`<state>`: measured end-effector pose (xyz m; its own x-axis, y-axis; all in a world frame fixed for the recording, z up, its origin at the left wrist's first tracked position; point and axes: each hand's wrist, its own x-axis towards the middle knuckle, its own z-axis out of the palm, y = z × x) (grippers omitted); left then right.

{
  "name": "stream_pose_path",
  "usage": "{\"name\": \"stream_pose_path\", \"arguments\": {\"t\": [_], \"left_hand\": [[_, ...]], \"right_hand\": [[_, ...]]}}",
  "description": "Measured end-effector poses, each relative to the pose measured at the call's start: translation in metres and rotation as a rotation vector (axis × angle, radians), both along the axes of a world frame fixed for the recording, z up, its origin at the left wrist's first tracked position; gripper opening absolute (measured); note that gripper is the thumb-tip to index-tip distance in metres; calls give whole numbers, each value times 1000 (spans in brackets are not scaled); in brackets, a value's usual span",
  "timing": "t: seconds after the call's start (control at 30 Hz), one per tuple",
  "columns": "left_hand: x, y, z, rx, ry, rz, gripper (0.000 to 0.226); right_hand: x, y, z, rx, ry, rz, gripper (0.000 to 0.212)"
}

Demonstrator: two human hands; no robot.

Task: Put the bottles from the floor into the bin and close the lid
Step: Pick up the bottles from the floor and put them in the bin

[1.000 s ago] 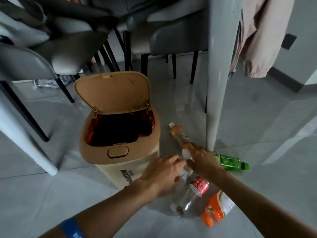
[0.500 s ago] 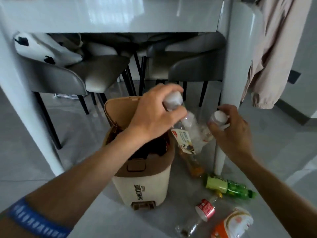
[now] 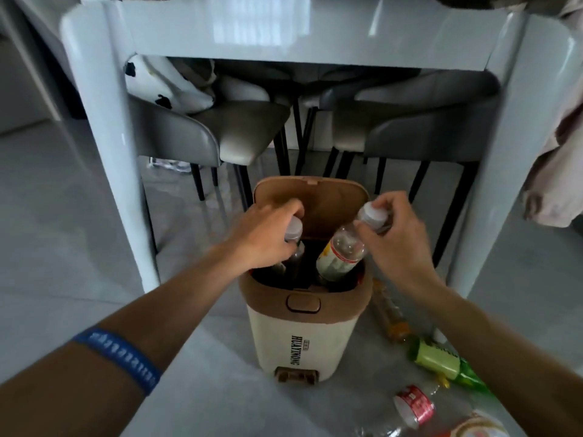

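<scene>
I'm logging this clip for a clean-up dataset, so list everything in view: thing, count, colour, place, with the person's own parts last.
bin: 1, cream body with brown rim, on the floor under the table's near edge
lid: 1, brown, hinged up behind the opening
bottles going in: 2, clear with white caps, lower ends inside the bin
bottles on the floor: 4, orange, green, clear with red label, orange-and-white, right of the bin
table: 1, glossy white, above the bin
chairs: several, grey with black legs, under the table
garment: 1, beige, hanging at right
wristband: 1, blue, on the left forearm
left hand: gripping the left bottle's cap
right hand: gripping the right bottle's cap
</scene>
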<state>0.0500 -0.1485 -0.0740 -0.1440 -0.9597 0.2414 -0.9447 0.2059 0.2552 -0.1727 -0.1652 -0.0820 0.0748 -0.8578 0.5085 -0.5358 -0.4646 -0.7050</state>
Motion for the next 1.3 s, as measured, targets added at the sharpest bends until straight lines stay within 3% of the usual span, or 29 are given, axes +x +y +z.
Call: {"name": "stream_pose_path", "arguments": {"t": [0.23,0.33,0.4,0.57,0.7,0.8,0.9,1.0,1.1,1.23,1.3], "left_hand": [[9,-24,-39,39,9,110,30],[7,-28,-61,155,-225,110,24],[8,-28,-73,252,-282,97,26],[-1,-28,-72,217,-134,100,11],[-32,-21,-53,20,-112,18,22],[-84,-7,-36,-203,50,-181,15],[-153,14,-44,-292,56,-446,12],[-220,26,-93,19,-149,-537,22],[-260,25,-167,445,-286,-381,43],[-279,32,-253,800,-49,8,64],[-281,42,-272,911,46,75,71]], "right_hand": [[29,-31,-36,75,252,32,27],[27,-48,-56,75,844,11,22],[23,-56,-70,188,1032,17,35],[13,-55,-81,133,737,21,23],[-6,-39,-75,-24,419,29,18],[-49,-21,-88,-33,238,-81,19],[-106,0,-123,183,148,-225,20],[-156,23,-162,451,253,-363,17],[-196,64,-193,836,156,-621,33],[-227,120,-247,1202,-61,-710,61],[-222,129,-260,1370,-290,-674,64]]}}
